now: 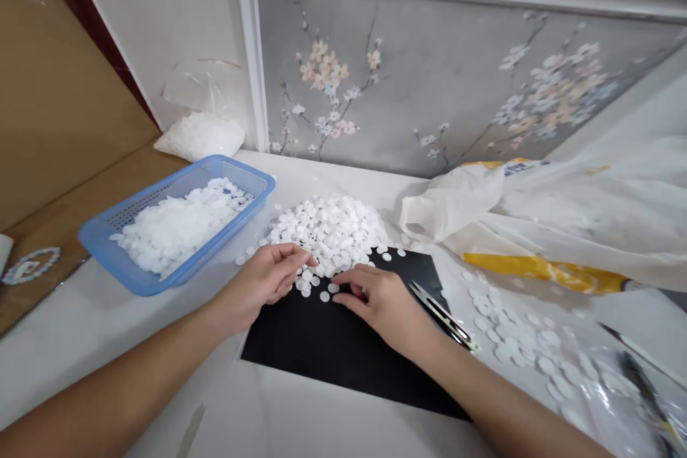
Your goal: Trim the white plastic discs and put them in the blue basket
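A heap of small white round discs (335, 225) lies on the table, its near side spilling onto a black sheet (322, 343). At the heap's near left edge is my left hand (268, 279), its thumb and index finger pinched together; whatever they hold is hidden. My right hand (381, 297) rests low over the black sheet, thumb and index finger apart. A single disc (333, 288) lies right at those fingertips, and another loose disc (325, 296) is just left of it. Metal tweezers (443, 315) lie beside my right wrist.
A blue plastic basket (177, 275) of white discs stands on the left, with a clear bag (201, 136) of white pieces behind. At right lie a white and yellow plastic bag (483, 215) and scattered discs (509, 329). A framed flower picture (445, 79) leans behind.
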`<state>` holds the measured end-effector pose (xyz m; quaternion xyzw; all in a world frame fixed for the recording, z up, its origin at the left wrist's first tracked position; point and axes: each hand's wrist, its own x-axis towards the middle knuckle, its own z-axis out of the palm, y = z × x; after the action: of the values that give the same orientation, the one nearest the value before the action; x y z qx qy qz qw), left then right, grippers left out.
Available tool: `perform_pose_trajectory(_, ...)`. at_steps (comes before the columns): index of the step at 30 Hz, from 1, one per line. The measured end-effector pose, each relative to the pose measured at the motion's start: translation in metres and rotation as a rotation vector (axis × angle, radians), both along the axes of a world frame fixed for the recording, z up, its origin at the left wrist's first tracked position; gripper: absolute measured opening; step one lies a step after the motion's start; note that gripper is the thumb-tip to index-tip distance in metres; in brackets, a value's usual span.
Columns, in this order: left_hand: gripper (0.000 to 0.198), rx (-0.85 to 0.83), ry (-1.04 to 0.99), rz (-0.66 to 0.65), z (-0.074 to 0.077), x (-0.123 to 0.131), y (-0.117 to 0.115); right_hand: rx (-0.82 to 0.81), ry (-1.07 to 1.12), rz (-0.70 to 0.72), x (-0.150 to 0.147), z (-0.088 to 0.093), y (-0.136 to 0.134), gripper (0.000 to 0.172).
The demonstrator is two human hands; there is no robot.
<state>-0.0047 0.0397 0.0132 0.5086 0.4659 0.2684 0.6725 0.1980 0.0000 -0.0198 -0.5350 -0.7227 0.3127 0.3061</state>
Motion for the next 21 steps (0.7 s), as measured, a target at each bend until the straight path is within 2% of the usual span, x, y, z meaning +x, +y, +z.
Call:
perform_pose_trajectory(3,0.034,0.138,0.154,-0.045,-0.003,0.001,-0.001,0.107,-0.092,0.037,-0.005,-0.004,-0.002,0.016)
perform_pose_trajectory(6,0.031,0.323,0.339,-0.143,-0.006,0.002,-0.005,0.073,-0.038,-0.047,-0.005,-0.002,-0.002,0.014)
perform_pose_trajectory(8,0.027,0.47,0.486,-0.172,-0.006,0.003,-0.009,-0.033,0.081,-0.138,-0.003,0.002,-0.001,0.011)
perform_pose_trajectory(10,0.027,0.571,0.591,-0.184,-0.005,0.003,-0.011,-0.219,0.318,-0.186,0.0,0.006,0.001,0.011)
perform_pose_trajectory(13,0.028,0.619,0.659,-0.188,-0.003,0.001,-0.01,-0.474,0.721,-0.151,0.004,0.01,0.004,0.017)
perform_pose_trajectory(15,0.025,0.629,0.698,-0.19,-0.003,0.0,-0.009,-0.512,0.789,-0.129,0.006,0.011,0.005,0.026)
perform_pose_trajectory(16,0.023,0.637,0.724,-0.199,-0.003,0.0,-0.008,-0.482,0.735,-0.123,0.006,0.011,0.005,0.03)
perform_pose_trajectory(18,0.019,0.674,0.792,-0.232,-0.004,0.0,-0.009,-0.346,0.492,-0.108,0.005,0.009,0.005,0.027)
perform_pose_trajectory(21,0.016,0.779,0.927,-0.291,-0.006,0.003,-0.012,-0.054,0.063,-0.032,0.002,0.002,0.002,0.008)
